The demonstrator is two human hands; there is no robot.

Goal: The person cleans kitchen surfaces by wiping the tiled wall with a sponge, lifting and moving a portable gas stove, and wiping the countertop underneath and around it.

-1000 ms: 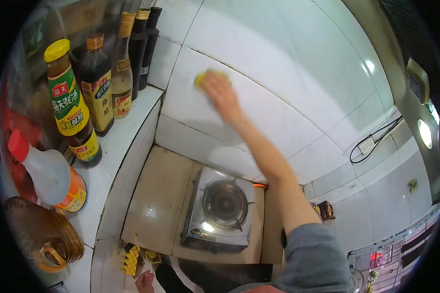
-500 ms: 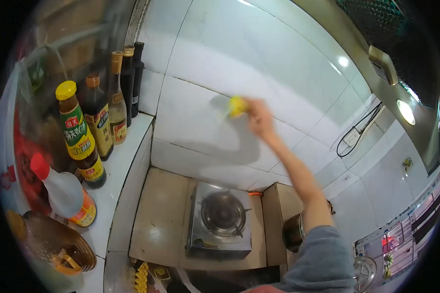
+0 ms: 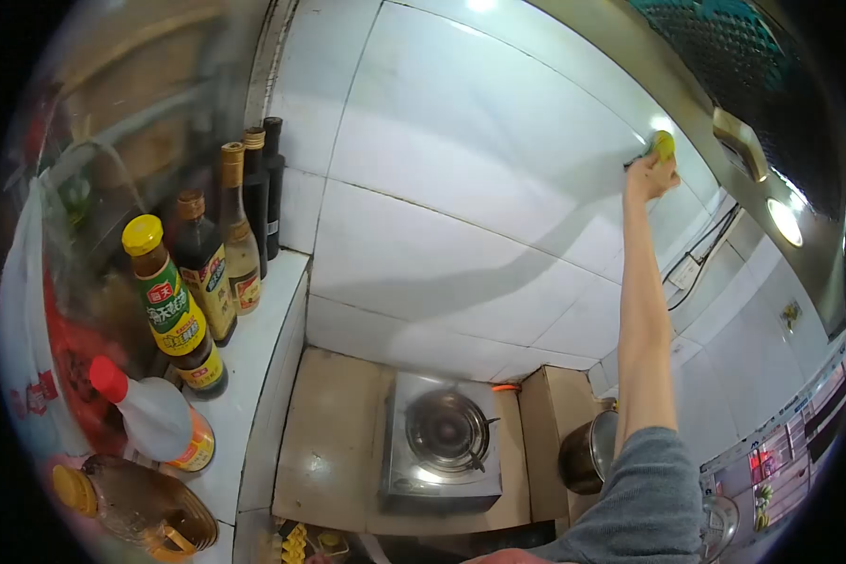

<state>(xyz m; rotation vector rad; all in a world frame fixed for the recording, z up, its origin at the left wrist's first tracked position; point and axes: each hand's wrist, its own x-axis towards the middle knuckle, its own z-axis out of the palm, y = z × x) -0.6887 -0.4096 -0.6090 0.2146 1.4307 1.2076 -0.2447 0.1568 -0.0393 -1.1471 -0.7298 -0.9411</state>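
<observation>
My right hand [image 3: 652,179] is raised high at the upper right, its fingers wrapped round a small yellow-green sponge [image 3: 664,145]. The sponge is at the white tiled wall [image 3: 461,160], close to the lower edge of the range hood [image 3: 696,103]. A long shadow of the arm falls across the tiles. My right arm stretches up from a grey sleeve at the bottom right. My left hand is out of view.
Below the wall stands a single-burner gas stove [image 3: 442,442], with a metal pot [image 3: 583,461] to its right. Several sauce bottles [image 3: 174,310] and an oil jug [image 3: 141,508] line the left ledge [image 3: 273,310]. A black cable [image 3: 700,258] hangs at the right.
My right hand has moved with the sponge up and to the right along the wall, from the middle tiles to near the hood. The view has shifted a little.
</observation>
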